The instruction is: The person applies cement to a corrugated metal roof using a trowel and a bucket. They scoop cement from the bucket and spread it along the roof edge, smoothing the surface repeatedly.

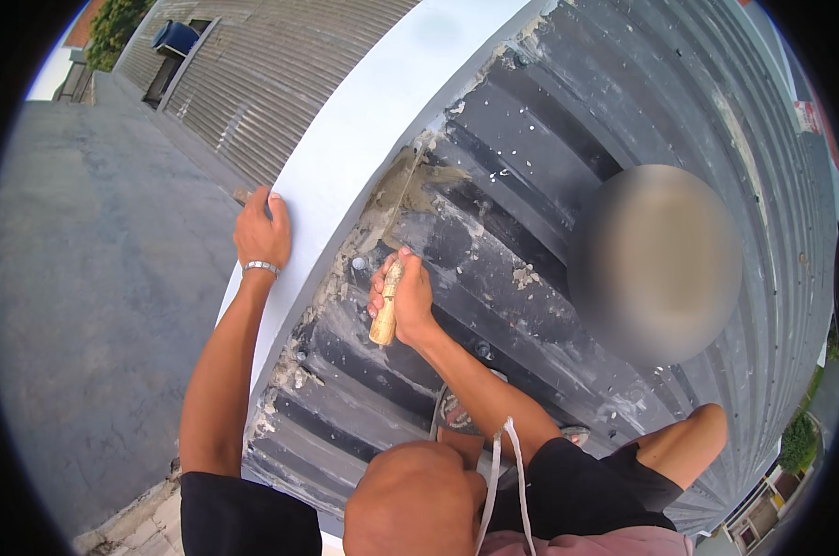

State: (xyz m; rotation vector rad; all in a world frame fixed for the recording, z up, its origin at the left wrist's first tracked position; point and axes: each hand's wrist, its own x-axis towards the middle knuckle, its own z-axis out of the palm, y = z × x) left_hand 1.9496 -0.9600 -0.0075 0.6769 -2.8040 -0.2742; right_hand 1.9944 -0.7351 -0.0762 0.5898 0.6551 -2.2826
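Two surfaces meet here outdoors: a dark grey ribbed metal roof (pixel 771 232), and along its left side a smooth white parapet (pixel 373 111), which the wide lens bows into a curve. Roof ribs long, parallel, scuffed; pale specks and chalky smears scattered over them. Rough, crumbly residue (pixel 294 375) crusts the seam against the parapet. Rounded fastener head (pixel 358 264) stands proud near it.

Beyond the parapet: flat, weathered grey expanse (pixel 95 278), mottled. Past that, a finely corrugated wall (pixel 262 83), a blue rounded container (pixel 174 37) by its opening, green foliage (pixel 118 32) at upper left.

Right hand (pixel 408 296) closed firmly around a hand tool (pixel 383 324): pale wooden handle, rounded butt, stained toward the top. Tool sits over the roof just beside the seam; working end hard to separate from the wet-looking grey-brown mortar (pixel 442 175) smeared there.

Left hand (pixel 264 232), metallic band (pixel 261 268) at its wrist, lies over the parapet's outer edge, fingers bent; cannot tell whether it clasps anything. Large round tan-grey shape (pixel 656 264) on the right, too blurred to identify.
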